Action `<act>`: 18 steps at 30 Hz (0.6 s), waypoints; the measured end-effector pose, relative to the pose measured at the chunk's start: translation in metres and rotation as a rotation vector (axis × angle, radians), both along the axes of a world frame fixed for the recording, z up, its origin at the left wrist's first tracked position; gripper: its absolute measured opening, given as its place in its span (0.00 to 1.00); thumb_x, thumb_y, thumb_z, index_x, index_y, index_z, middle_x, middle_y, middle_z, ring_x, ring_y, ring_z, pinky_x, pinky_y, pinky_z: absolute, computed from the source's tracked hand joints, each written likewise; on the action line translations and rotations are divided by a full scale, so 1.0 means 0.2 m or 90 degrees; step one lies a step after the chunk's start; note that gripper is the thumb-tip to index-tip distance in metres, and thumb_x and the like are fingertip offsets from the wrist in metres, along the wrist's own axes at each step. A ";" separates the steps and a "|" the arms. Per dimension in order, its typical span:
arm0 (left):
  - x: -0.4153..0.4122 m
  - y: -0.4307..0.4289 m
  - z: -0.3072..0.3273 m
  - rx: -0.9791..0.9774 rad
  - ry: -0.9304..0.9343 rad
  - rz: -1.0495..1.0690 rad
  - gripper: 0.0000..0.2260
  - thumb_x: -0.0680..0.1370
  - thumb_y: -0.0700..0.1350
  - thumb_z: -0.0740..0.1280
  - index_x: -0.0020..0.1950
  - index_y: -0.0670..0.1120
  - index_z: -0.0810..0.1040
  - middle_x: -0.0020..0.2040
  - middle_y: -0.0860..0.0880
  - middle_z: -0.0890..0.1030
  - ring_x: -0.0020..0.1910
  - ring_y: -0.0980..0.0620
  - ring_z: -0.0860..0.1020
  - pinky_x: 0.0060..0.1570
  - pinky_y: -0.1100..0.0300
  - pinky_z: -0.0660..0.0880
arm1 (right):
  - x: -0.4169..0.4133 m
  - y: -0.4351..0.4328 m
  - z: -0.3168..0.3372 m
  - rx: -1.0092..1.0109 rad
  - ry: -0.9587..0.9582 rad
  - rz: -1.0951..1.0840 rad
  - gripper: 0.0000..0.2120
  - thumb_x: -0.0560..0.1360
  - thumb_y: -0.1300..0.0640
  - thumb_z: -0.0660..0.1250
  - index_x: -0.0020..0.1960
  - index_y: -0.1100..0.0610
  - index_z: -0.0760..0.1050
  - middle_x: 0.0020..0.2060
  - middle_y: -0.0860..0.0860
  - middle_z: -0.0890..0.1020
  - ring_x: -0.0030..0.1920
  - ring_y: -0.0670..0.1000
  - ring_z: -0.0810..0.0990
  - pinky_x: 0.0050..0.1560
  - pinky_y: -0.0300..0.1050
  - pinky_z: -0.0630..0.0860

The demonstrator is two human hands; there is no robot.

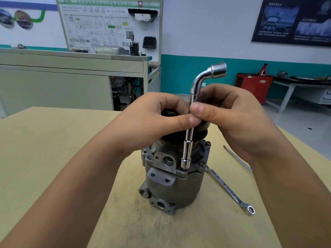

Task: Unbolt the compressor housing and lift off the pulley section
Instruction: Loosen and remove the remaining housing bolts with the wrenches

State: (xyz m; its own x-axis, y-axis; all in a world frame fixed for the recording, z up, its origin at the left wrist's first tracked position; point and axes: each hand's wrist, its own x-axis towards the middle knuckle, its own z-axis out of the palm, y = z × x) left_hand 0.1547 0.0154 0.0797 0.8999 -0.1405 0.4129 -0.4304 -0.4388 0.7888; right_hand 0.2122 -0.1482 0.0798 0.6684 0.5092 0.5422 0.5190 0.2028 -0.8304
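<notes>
L hand + R hand: both pinch shaft of L-wrench w/ thumb and fingertips, just above compressor. Wrench upright, lower socket seated on bolt at compressor's near flange. Compressor stands on table, pulley on top, under L hand. Spanner by compressor's right side, thin rod further right. Risk: light grip high on shaft, so socket may tilt, slip, round the bolt; compressor looks unclamped, hard twist could tip it

"HV" on the wiring diagram board; remaining print too blurred.
</notes>
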 end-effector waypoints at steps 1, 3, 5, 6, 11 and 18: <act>0.00 0.00 0.00 0.001 -0.004 0.002 0.14 0.67 0.55 0.73 0.41 0.45 0.82 0.37 0.48 0.82 0.40 0.50 0.80 0.47 0.49 0.77 | 0.00 0.00 0.00 0.003 0.000 -0.003 0.03 0.61 0.56 0.73 0.34 0.49 0.81 0.32 0.45 0.80 0.37 0.44 0.79 0.41 0.36 0.77; 0.00 -0.01 0.00 -0.001 -0.008 0.012 0.19 0.64 0.58 0.73 0.43 0.43 0.81 0.41 0.43 0.83 0.43 0.43 0.81 0.51 0.42 0.77 | 0.00 0.00 0.00 0.006 0.001 -0.005 0.03 0.60 0.55 0.73 0.33 0.49 0.81 0.31 0.45 0.80 0.36 0.43 0.79 0.39 0.35 0.76; -0.01 -0.02 0.00 -0.002 -0.010 0.026 0.20 0.62 0.58 0.74 0.43 0.43 0.81 0.41 0.43 0.83 0.45 0.42 0.81 0.53 0.40 0.76 | 0.00 0.00 0.00 0.008 0.004 -0.006 0.03 0.60 0.54 0.74 0.33 0.49 0.82 0.31 0.45 0.81 0.36 0.43 0.80 0.39 0.35 0.76; -0.01 -0.02 0.00 0.001 -0.012 0.032 0.19 0.63 0.57 0.75 0.42 0.43 0.81 0.40 0.45 0.83 0.44 0.44 0.82 0.53 0.41 0.76 | 0.00 0.00 0.00 0.008 0.006 -0.008 0.03 0.60 0.54 0.74 0.33 0.49 0.82 0.31 0.45 0.81 0.36 0.44 0.80 0.39 0.36 0.77; -0.01 -0.02 0.00 -0.010 -0.010 0.036 0.18 0.64 0.54 0.76 0.44 0.42 0.82 0.42 0.43 0.84 0.47 0.42 0.82 0.55 0.38 0.76 | 0.00 0.01 0.00 -0.005 -0.007 -0.024 0.02 0.62 0.53 0.73 0.35 0.50 0.82 0.32 0.47 0.82 0.37 0.46 0.80 0.39 0.39 0.77; -0.01 0.01 0.00 -0.029 0.017 -0.023 0.10 0.71 0.49 0.70 0.50 0.50 0.85 0.49 0.52 0.85 0.53 0.54 0.82 0.60 0.53 0.74 | 0.01 0.01 -0.01 -0.022 -0.026 -0.020 0.05 0.66 0.55 0.70 0.39 0.53 0.83 0.39 0.53 0.85 0.45 0.51 0.83 0.50 0.44 0.78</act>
